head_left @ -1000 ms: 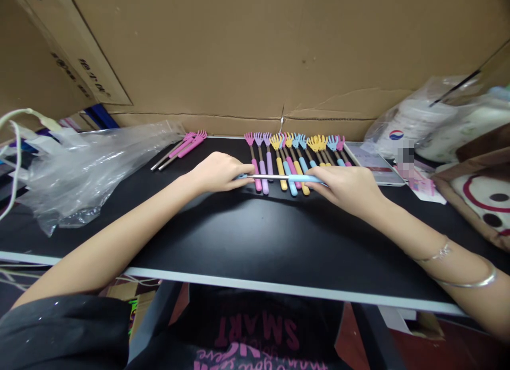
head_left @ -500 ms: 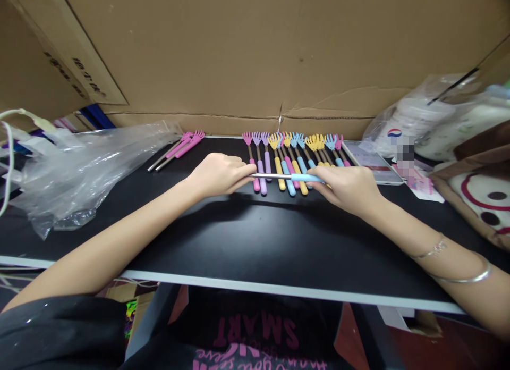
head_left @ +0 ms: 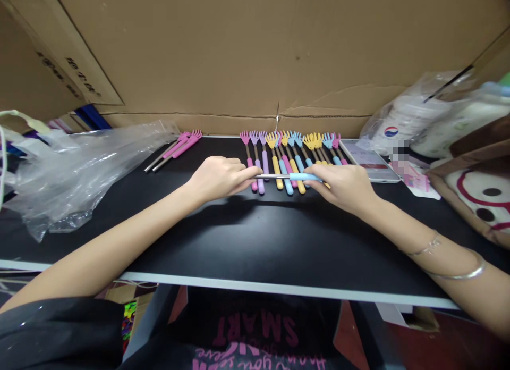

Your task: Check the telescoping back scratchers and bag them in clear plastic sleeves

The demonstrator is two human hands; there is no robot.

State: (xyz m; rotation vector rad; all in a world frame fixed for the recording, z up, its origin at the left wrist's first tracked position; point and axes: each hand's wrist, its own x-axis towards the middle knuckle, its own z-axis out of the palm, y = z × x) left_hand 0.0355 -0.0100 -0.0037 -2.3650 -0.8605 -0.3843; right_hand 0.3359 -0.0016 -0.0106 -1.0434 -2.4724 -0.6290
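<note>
Above the table, both of my hands hold one back scratcher (head_left: 275, 176) level in front of me. My left hand (head_left: 223, 177) pinches the left end of its thin metal rod. My right hand (head_left: 345, 185) is closed around the light blue plastic part on the right. Both outer ends are hidden inside my fingers. Just behind lies a row of back scratchers (head_left: 277, 170) in pink, purple, yellow and blue, with the claw heads pointing away from me. Two pink claw heads on bare metal rods (head_left: 175, 149) lie apart to the left.
A clear plastic bag (head_left: 87, 173) covers the table's left side. At the right are a phone (head_left: 374, 165), a bagged white cup (head_left: 406, 125) and a brown bag with a cartoon face (head_left: 478, 194). A cardboard wall (head_left: 239, 51) stands behind the black table (head_left: 263, 242).
My left hand has come slightly closer to my right, and less of the metal rod shows between them. The view has shifted a little. The row on the table is unchanged.
</note>
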